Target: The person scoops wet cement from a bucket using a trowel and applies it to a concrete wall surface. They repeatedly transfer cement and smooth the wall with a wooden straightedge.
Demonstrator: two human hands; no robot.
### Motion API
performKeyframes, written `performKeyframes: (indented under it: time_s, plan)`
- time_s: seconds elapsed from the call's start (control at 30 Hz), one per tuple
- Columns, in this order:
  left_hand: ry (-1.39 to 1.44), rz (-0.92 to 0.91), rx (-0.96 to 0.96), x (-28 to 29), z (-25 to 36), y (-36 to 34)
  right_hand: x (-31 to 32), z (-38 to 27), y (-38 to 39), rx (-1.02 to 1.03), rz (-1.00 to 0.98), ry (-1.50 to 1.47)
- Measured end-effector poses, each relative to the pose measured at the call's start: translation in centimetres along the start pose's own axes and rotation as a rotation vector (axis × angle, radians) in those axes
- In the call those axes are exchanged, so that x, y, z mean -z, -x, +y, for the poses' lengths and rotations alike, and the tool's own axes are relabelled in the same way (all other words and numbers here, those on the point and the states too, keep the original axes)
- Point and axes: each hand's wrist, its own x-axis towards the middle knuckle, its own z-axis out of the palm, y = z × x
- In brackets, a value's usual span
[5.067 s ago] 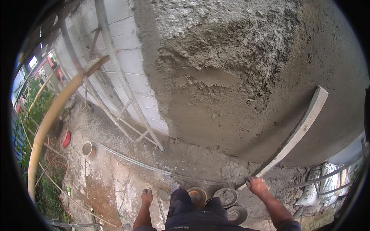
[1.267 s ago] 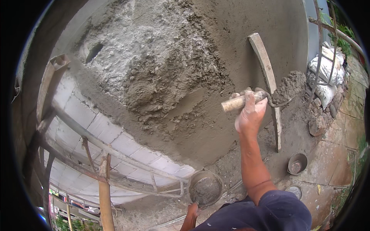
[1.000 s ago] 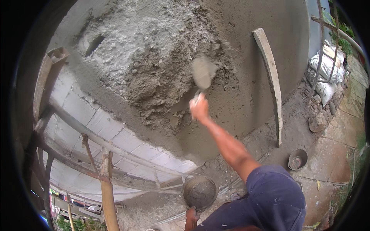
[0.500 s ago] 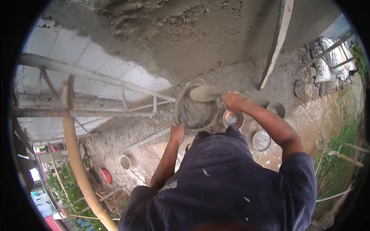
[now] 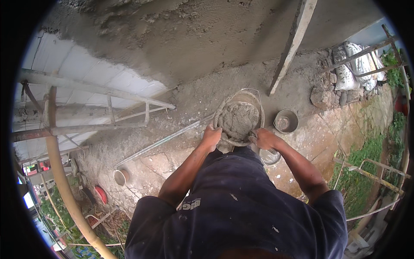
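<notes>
A wide bucket full of wet grey mortar hangs or stands in front of my body; I cannot tell whether it touches the ground. My left hand is closed on its near-left rim. On the near-right rim, my right hand has its fingers curled round the edge. A thin wire handle arches over the far side of the bucket. The trowel seen earlier is not visible.
Right of the bucket sits a smaller bucket, with another round container partly behind my right forearm. A metal frame and bamboo pole stand left, a wooden post ahead. Filled sacks rest on stones, far right.
My right hand has let go of the trowel and taken the bucket's rim. The bucket has moved right relative to the ground. A small container beside it has gone out of sight.
</notes>
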Motion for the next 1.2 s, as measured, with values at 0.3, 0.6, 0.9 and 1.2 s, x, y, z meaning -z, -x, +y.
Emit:
performKeyframes:
  time_s: [0.3,0.6,0.9,1.2]
  plan:
    - [-0.191,0.001,-0.007,1.0,0.8,-2.0,1.2,-1.2,1.4,-0.113,0.129,-0.2]
    - [0.058,0.248,-0.144,15.7,-0.3,-2.4,11.9,-17.9,8.7,0.619,0.398,-1.765]
    - [0.242,0.392,-0.098,26.2,-0.1,3.6,29.0,-37.7,5.5,1.493,1.419,-1.447]
    - [0.269,0.536,-0.023,32.2,-5.1,5.8,20.1,-34.4,-21.0,0.522,1.163,-0.301]
